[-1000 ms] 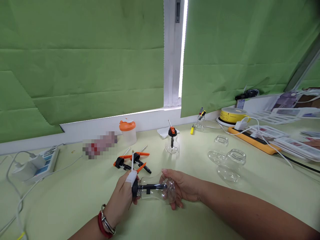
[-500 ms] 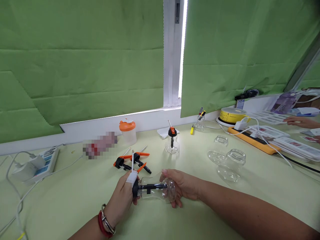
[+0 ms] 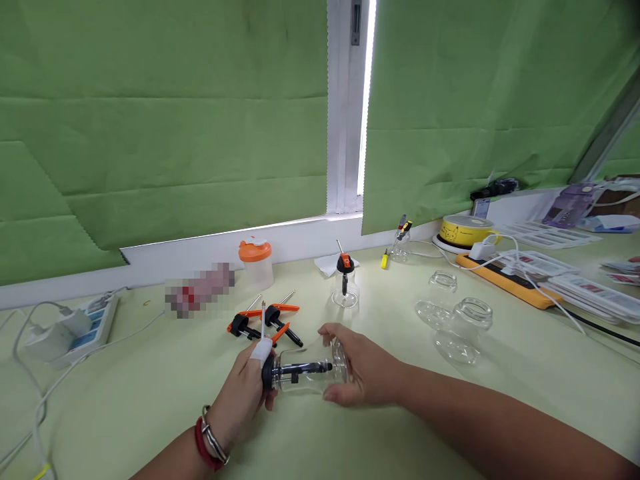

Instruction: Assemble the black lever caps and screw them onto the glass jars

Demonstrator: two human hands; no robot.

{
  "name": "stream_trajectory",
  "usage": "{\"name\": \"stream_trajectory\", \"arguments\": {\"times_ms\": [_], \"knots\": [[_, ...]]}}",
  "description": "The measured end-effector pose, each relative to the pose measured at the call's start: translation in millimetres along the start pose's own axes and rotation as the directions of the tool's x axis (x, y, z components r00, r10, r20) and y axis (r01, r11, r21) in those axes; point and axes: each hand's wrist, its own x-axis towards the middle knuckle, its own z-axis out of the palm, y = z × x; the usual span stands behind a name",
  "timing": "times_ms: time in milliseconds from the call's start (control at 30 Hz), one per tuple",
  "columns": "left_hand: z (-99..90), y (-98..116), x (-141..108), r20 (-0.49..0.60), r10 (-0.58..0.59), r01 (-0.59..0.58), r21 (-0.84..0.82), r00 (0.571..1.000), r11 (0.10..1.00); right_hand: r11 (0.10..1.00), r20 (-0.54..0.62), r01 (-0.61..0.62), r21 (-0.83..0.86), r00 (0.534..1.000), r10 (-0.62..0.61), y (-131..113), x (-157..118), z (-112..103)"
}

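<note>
My left hand (image 3: 245,377) grips the black dispenser lid (image 3: 268,373) at the neck of a clear glass jar (image 3: 313,381). White tape wraps the thumb, and a thin metal spout rises beside it. The jar lies sideways, with the lid's black tube inside. My right hand (image 3: 363,367) is wrapped round the jar's base. Just beyond lie two loose dispenser tops (image 3: 273,317) with black caps and orange levers. Farther back, another glass jar (image 3: 345,293) stands upright with an orange-and-black top. Two lidless glass jars (image 3: 465,333) stand to the right.
An orange-lidded cup (image 3: 257,260) stands near the wall, beside a blurred-out pinkish object (image 3: 203,291). White power strip (image 3: 95,330) and cables are at left. On the right are an orange power strip (image 3: 505,280), a yellow tin (image 3: 465,232), stacked printed sheets (image 3: 595,297) and small screwdrivers (image 3: 401,230).
My right hand has turned around the jar's base, the thumb now lying below and the fingers above. The left hand keeps its grip on the lid. Another person's hand has left at right.
</note>
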Motion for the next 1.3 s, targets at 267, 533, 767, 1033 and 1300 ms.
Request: {"name": "stream_trajectory", "arguments": {"times_ms": [267, 533, 767, 1033, 1300], "knots": [[-2.7, -1.3, 2.5, 0.027, -0.043, 0.043, 0.007, 0.999, 0.999, 0.779, -0.066, 0.454, -0.432, 0.846, -0.529, 16.4, 5.5, 4.9], [-1.9, -1.9, 1.7, 0.071, -0.09, 0.096, -0.087, 0.993, 0.992, 0.569, 0.029, 0.56, -0.602, 0.727, -0.686, 16.1, 6.1, -2.8], [-1.7, -4.1, 2.7, 0.078, -0.141, 0.149, -0.115, 0.987, 0.982, 0.558, 0.061, 0.561, -0.612, 0.737, -0.674, 12.9, 1.3, -6.7], [-0.7, -2.1, 1.4, 0.054, -0.082, 0.084, -0.028, 0.995, 0.996, 0.622, -0.047, 0.537, -0.57, 0.735, -0.677, 13.9, 6.0, 3.3], [1.9, 3.1, -3.7, 0.024, -0.07, 0.07, -0.008, 0.997, 0.998, 0.957, -0.039, 0.274, -0.1, 0.96, -0.279, 7.3, 0.5, 1.9]]}}
